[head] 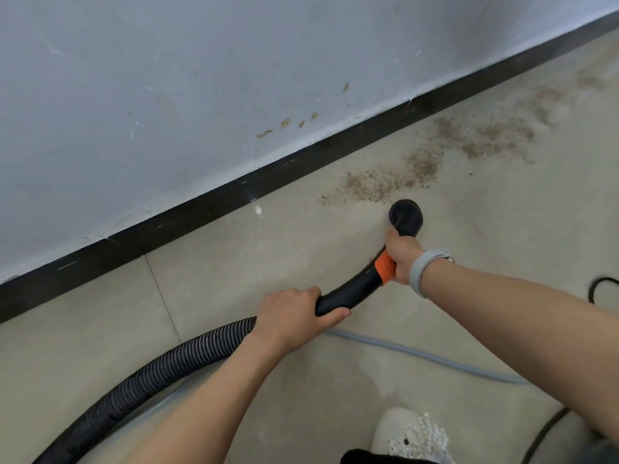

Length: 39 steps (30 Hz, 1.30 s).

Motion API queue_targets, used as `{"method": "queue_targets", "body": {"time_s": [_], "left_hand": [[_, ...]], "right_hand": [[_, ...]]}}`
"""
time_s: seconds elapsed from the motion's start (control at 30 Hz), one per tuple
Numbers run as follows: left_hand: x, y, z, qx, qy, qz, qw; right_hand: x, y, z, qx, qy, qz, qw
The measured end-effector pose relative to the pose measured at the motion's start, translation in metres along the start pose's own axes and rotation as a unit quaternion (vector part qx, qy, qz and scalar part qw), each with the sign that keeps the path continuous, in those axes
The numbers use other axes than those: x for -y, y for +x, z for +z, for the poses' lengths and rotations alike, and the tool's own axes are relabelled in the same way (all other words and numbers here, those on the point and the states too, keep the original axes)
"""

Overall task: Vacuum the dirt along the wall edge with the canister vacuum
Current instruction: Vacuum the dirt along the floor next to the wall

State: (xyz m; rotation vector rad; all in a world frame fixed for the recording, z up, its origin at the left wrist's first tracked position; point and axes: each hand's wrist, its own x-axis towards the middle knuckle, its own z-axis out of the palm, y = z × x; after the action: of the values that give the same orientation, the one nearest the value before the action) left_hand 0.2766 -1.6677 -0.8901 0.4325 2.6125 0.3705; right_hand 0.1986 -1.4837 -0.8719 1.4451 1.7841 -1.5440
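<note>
1. At 6 o'clock, nearest the lens: a white perforated shoe [410,433] on pale floor tile [234,249], with a pale blue cable [418,354] trailing off toward 4 o'clock.
2. From 8 o'clock, sweeping inward: the ribbed black vacuum hose [150,366], canister itself out of frame.
3. Centre frame: left hand [294,316] wrapped tight round the smooth black hose cuff [348,293], thumb under, fingers over.
4. Just beyond, toward 1 o'clock: right hand [402,252], grey band at the wrist, clamped on the wand by the orange collar [385,266].
5. Further on: round black nozzle [406,216] down at the floor, just short of the near fringe of the dirt [385,184].
6. Farthest, 1 to 2 o'clock: brown grit strung along the dark baseboard [201,209] below a scuffed grey wall [167,78].
7. Step in hand, by all appearances: start of the suction pass, most grit untouched.
8. Called for next: a steady push toward 1 o'clock, nozzle kept low, edging close to the baseboard.
</note>
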Motion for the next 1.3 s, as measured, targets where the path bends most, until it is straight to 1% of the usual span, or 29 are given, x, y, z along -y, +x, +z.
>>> {"method": "queue_targets", "body": {"time_s": [0.2, 0.37, 0.5, 0.57, 0.63, 0.7, 0.73, 0.77, 0.8, 0.87, 0.93, 1.0, 1.03, 1.1, 1.2, 1.3], "left_hand": [[-0.006, 0.007, 0.002, -0.046, 0.002, -0.038, 0.998], [0.021, -0.014, 0.006, -0.056, 0.018, -0.068, 0.996], [0.048, -0.032, 0.008, -0.057, 0.025, -0.104, 0.993], [0.058, -0.038, 0.006, -0.048, 0.007, -0.12, 0.992], [0.066, -0.042, 0.001, -0.038, -0.014, -0.129, 0.991], [0.074, -0.044, -0.004, -0.034, -0.035, -0.133, 0.99], [0.077, -0.044, -0.007, -0.034, -0.051, -0.136, 0.989], [0.08, -0.043, -0.009, -0.034, -0.071, -0.138, 0.987], [0.082, -0.042, -0.011, -0.032, -0.091, -0.14, 0.985], [0.083, -0.041, -0.014, -0.026, -0.134, -0.147, 0.98], [0.083, -0.039, -0.014, -0.013, -0.206, -0.157, 0.966], [0.083, -0.036, -0.014, 0.002, -0.281, -0.169, 0.945], [0.083, -0.035, -0.013, 0.007, -0.303, -0.172, 0.937], [0.083, -0.034, -0.012, 0.01, -0.321, -0.173, 0.931], [0.081, -0.032, -0.01, 0.007, -0.331, -0.173, 0.928], [0.073, -0.023, -0.008, -0.011, -0.308, -0.168, 0.936]], "right_hand": [[0.018, 0.008, 0.011, 0.022, -0.009, -0.045, 0.999], [0.003, 0.001, 0.04, 0.03, -0.024, -0.053, 0.998], [-0.006, -0.01, 0.071, 0.026, -0.092, -0.077, 0.992], [-0.006, -0.015, 0.083, 0.008, -0.129, -0.087, 0.988], [-0.007, -0.019, 0.092, 0.001, -0.143, -0.086, 0.986], [-0.01, -0.022, 0.096, 0.02, -0.12, -0.083, 0.989], [-0.012, -0.024, 0.097, 0.042, -0.081, -0.074, 0.993], [-0.014, -0.025, 0.097, 0.077, -0.015, -0.051, 0.996], [-0.016, -0.028, 0.097, 0.121, 0.064, -0.018, 0.99], [-0.019, -0.032, 0.097, 0.2, 0.191, 0.026, 0.961], [-0.022, -0.033, 0.097, 0.248, 0.237, 0.041, 0.939], [-0.023, -0.033, 0.098, 0.286, 0.256, 0.047, 0.922], [-0.023, -0.033, 0.098, 0.296, 0.257, 0.048, 0.919], [-0.021, -0.031, 0.099, 0.29, 0.236, 0.043, 0.927], [-0.017, -0.031, 0.104, 0.239, 0.183, 0.024, 0.953], [-0.008, -0.028, 0.104, 0.203, 0.165, 0.005, 0.965]]}}
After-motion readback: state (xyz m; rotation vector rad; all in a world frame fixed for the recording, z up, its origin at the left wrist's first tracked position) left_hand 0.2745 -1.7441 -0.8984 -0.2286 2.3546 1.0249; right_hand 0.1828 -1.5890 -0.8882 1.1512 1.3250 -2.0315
